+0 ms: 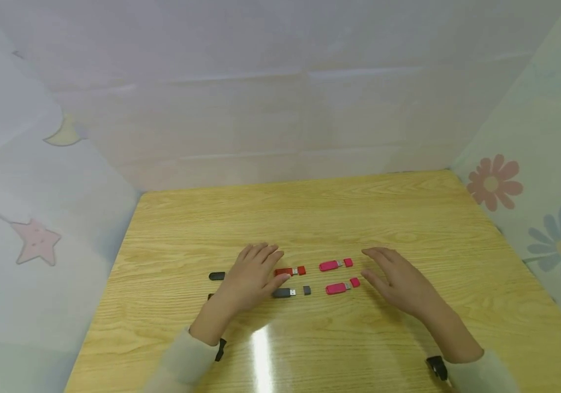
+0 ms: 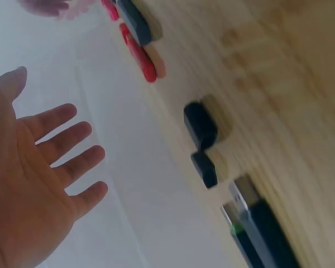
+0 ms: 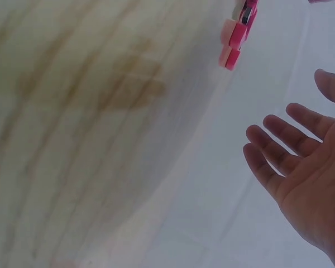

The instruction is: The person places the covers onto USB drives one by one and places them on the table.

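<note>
My left hand (image 1: 251,275) hovers palm down with spread fingers above the left part of a group of uncapped USB sticks, holding nothing. By its thumb lie a red USB stick (image 1: 283,271) with its red cap (image 1: 302,270) and a dark grey USB stick (image 1: 282,293) with its grey cap (image 1: 307,290). In the left wrist view, two dark USB sticks (image 2: 272,237) lie near two black caps (image 2: 201,124). Just right of two pink USB sticks (image 1: 336,289) and their pink caps (image 1: 355,282), my right hand (image 1: 405,281) hovers empty, fingers relaxed.
The sticks lie on a wood-grain table (image 1: 187,218). A black piece (image 1: 217,276) shows left of the left hand; another is mostly hidden by that wrist. Pale wall sheets (image 1: 280,125) stand behind and at both sides.
</note>
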The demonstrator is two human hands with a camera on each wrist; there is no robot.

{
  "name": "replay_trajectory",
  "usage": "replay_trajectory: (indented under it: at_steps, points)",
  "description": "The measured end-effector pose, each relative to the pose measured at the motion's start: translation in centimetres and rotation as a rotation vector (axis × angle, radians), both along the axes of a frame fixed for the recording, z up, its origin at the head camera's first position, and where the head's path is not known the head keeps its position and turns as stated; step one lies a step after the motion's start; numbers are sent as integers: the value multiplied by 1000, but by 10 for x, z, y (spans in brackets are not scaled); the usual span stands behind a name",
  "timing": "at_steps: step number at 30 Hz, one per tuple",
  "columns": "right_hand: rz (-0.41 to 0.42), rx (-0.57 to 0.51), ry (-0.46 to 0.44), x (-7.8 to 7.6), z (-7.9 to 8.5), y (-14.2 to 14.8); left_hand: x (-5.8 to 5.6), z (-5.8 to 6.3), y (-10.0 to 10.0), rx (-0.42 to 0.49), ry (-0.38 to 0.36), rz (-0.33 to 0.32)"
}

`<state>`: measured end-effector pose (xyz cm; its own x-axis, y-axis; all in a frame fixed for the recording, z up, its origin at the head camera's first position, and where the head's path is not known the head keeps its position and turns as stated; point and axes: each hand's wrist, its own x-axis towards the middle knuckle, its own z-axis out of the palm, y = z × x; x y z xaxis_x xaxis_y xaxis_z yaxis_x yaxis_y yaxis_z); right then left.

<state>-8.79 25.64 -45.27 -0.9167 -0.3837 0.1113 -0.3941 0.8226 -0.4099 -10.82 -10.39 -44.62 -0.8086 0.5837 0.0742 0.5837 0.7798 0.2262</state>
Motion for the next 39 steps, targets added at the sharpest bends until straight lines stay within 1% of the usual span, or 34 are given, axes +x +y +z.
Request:
replay_trajectory:
  at_steps: [7, 10, 12, 17, 20, 25, 31, 39]
  points:
    - [22, 18, 2, 6, -1, -6, 3, -7, 19, -25, -6, -58]
    - [36, 28, 13, 7, -3, -7, 5, -9, 28, -29, 3, -80]
    - [49, 36, 24, 7, -5, -6, 7, -10, 34, -33, -7, -88]
    - [75, 62, 21, 7, -9, -6, 12, -12, 48, -81, -25, -111]
    - [77, 74, 3, 7, -8, -6, 13, -15, 56, -112, 7, -137]
    - [77, 86, -15, 7, -8, -8, 13, -19, 68, -138, 46, -178]
    - [106, 95, -21, 6, -9, -12, 15, -17, 79, -166, 46, -190]
    - [144, 129, -44, 3, -9, -14, 17, -16, 93, -216, 84, -195]
